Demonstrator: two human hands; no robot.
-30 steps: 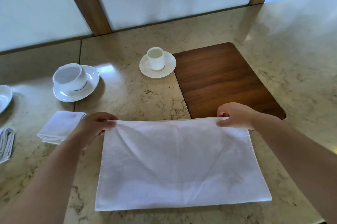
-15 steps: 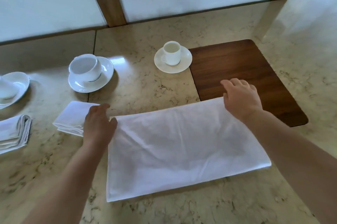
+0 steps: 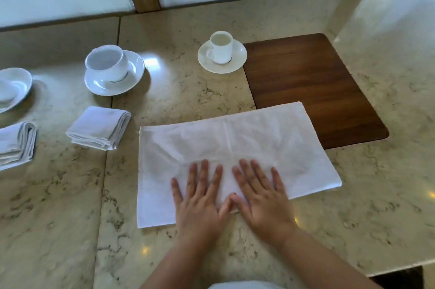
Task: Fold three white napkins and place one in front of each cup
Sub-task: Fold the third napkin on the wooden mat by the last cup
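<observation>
Head view: since a moment ago both hands have come off the far corners of the white napkin to its near middle. It lies folded once, a creased rectangle on the marble counter, far right corner over the wooden board. Left hand and right hand press flat, fingers spread, thumbs nearly touching.
</observation>
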